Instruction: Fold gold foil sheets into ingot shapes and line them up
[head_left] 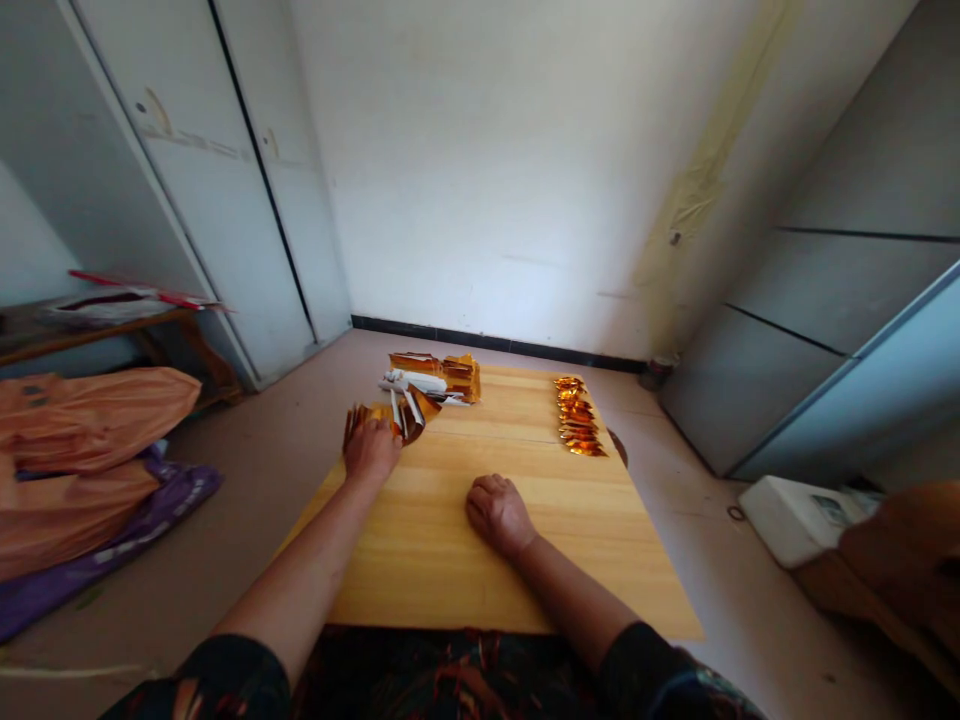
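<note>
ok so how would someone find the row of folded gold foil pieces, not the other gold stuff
Start at the wooden table and go to its far right edge. There the row of folded gold foil pieces lies in a neat line running away from the person. The loose foil pile at the far left is jumbled with white paper, near the left hand, while the row lies alone, untouched by the right hand.

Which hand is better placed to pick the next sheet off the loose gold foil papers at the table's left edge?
Left. The left hand already rests on the fanned gold foil papers at the wooden table's left edge. The right hand lies curled on bare wood nearer the middle, apart from both that pile and the row of folded gold pieces.
</note>
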